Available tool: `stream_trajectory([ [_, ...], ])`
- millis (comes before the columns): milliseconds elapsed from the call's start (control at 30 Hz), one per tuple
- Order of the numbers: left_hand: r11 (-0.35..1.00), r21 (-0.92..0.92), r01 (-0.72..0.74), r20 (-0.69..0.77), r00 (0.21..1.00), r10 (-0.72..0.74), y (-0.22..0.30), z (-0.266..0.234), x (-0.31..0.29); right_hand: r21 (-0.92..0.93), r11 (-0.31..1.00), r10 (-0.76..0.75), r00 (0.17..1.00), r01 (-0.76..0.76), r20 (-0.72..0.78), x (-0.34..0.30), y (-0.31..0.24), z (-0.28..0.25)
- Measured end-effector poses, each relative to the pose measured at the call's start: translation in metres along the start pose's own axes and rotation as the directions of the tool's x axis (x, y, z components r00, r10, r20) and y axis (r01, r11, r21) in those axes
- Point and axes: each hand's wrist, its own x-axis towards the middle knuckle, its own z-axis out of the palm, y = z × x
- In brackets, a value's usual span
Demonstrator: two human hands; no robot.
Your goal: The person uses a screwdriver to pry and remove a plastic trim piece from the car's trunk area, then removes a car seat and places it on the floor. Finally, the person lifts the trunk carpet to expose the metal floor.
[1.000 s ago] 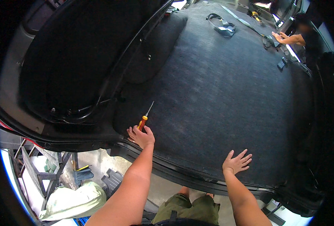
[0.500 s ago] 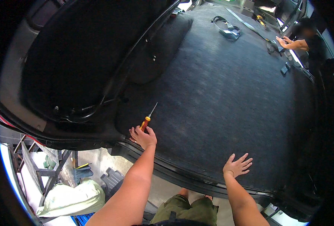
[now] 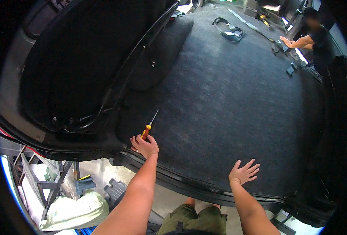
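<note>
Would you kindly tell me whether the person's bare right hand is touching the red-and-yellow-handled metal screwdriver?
Apart: the head view shows a wide stretch of dark, flat carpet between the right hand and the screwdriver.

The camera sits on the wearer's head, the left of two wide fisheyes worn side by side up there, and it looks steeply down and forward. It's near enough that the bare forearms loom large from the lower edge, with the olive shorts almost straight beneath. Ahead, the dark carpeted floor stretches up toward the top, where a coiled strap and a co-worker look small and well off. The sill shows as a bowed line, and black rounds off the corners.
</note>
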Motion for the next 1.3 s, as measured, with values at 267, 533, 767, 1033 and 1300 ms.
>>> stream_trajectory([
  [267, 0.999, -0.039, -0.007, -0.016, 1.000, 0.007, -0.0063, 0.0080, 0.0000, 0.065, 0.998, -0.009, 1.000, 0.011, -0.020, 0.0004, 0.0021, 0.0024],
  [533, 0.998, -0.060, -0.017, -0.039, 0.999, 0.015, -0.0067, 0.0077, -0.0016, 0.083, 0.996, -0.017, 1.000, 0.018, -0.010, -0.0012, 0.0039, 0.0006],
  [767, 0.998, -0.047, -0.034, -0.042, 0.999, 0.032, -0.0099, 0.0091, -0.0013, 0.085, 0.996, -0.023, 0.999, 0.025, -0.026, -0.0016, 0.0041, 0.0009],
  [1033, 0.999, -0.027, -0.037, -0.062, 0.997, 0.035, -0.0073, 0.0065, -0.0021, 0.082, 0.997, -0.014, 1.000, 0.015, -0.009, -0.0020, 0.0042, -0.0037],
  [1300, 1.000, -0.026, -0.013, -0.001, 1.000, 0.013, -0.0044, 0.0020, -0.0016, 0.092, 0.995, -0.033, 0.999, 0.035, -0.024, -0.0022, 0.0061, -0.0022],
])
